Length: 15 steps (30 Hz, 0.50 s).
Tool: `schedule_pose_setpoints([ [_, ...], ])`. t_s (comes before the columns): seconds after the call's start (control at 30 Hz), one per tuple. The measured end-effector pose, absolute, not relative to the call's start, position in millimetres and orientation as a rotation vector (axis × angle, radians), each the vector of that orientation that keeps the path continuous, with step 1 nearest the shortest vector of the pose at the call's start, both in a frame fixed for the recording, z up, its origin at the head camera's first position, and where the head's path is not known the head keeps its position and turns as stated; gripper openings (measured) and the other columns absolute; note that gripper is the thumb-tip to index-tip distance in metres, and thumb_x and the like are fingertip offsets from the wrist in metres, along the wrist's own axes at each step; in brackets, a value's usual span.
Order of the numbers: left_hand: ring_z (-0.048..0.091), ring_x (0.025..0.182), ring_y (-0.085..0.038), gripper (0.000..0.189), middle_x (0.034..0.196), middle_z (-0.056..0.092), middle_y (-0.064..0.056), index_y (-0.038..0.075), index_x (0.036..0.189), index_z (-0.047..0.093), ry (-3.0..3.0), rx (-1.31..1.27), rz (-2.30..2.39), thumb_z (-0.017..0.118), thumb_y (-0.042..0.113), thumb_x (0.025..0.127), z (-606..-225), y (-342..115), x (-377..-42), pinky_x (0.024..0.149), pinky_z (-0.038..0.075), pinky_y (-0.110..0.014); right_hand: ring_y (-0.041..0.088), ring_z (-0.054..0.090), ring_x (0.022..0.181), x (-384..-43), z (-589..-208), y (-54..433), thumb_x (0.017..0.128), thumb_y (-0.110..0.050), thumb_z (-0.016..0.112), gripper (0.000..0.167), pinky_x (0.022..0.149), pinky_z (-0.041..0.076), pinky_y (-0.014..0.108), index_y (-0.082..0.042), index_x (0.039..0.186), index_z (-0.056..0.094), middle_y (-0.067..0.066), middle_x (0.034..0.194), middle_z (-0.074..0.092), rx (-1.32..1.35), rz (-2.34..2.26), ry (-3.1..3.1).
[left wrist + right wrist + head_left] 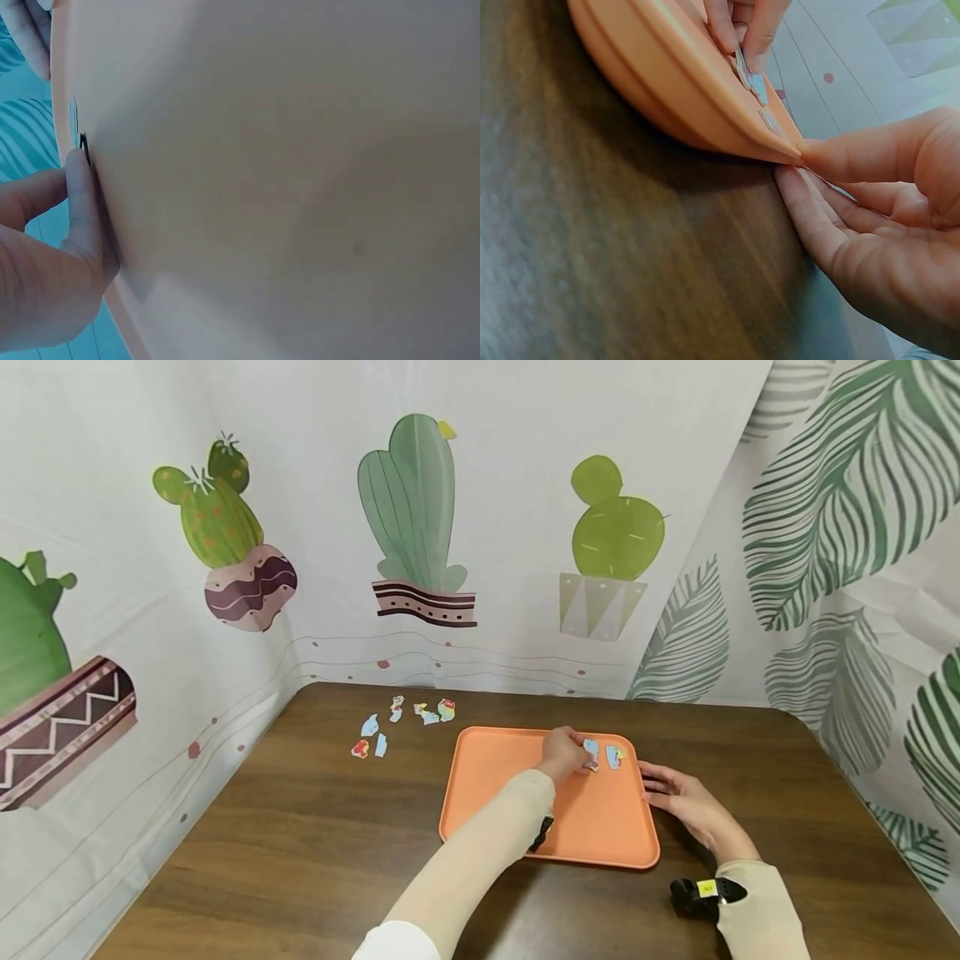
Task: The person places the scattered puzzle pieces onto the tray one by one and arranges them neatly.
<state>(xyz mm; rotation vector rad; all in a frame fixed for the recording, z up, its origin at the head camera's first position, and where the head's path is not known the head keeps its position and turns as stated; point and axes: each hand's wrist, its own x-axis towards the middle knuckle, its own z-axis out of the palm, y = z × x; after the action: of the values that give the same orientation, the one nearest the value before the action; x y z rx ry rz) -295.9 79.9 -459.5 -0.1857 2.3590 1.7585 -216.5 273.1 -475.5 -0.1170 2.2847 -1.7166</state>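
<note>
Over the far right part of an orange tray (pixel 495 777), my left hand (pixel 564 752) pinches a light-blue puzzle piece (pixel 591 750) between thumb and fingers. Another blue puzzle piece (pixel 612 757) with a bit of yellow lies on the tray just to its right. My right hand (pixel 686 802) is at the tray's right side. In the right wrist view its thumb (pixel 855 159) presses on the rim while the fingers (pixel 810 210) reach under it, gripping the edge. The left wrist view shows the left hand (pixel 52 262) low over the tray, side on.
Several loose puzzle pieces lie on the brown wooden table (pixel 337 827) left of the tray, among them a red piece (pixel 361 749), a blue piece (pixel 381 745) and a multicoloured piece (pixel 446 710). A cloth (pixel 510 527) printed with cacti and leaves hangs behind the table.
</note>
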Motion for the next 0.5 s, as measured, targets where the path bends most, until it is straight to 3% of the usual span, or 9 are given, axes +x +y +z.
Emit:
schedule_pose_setpoints([
  [0.5, 0.065, 0.056, -0.022, 0.019, 0.079, 0.056, -0.006, 0.001, 0.092, 0.062, 2.433, -0.152, 1.684, 0.074, -0.007, 0.079, -464.4, 80.9, -296.8, 0.049, 0.057, -0.029, 0.046, 0.039, 0.129, -213.7, -477.7, 273.1, 0.095, -0.003, 0.057, 0.063, 0.090, 0.052, 0.026, 0.010, 0.147, 0.024, 0.034, 0.143, 0.034, -0.163, -1.755, 2.278],
])
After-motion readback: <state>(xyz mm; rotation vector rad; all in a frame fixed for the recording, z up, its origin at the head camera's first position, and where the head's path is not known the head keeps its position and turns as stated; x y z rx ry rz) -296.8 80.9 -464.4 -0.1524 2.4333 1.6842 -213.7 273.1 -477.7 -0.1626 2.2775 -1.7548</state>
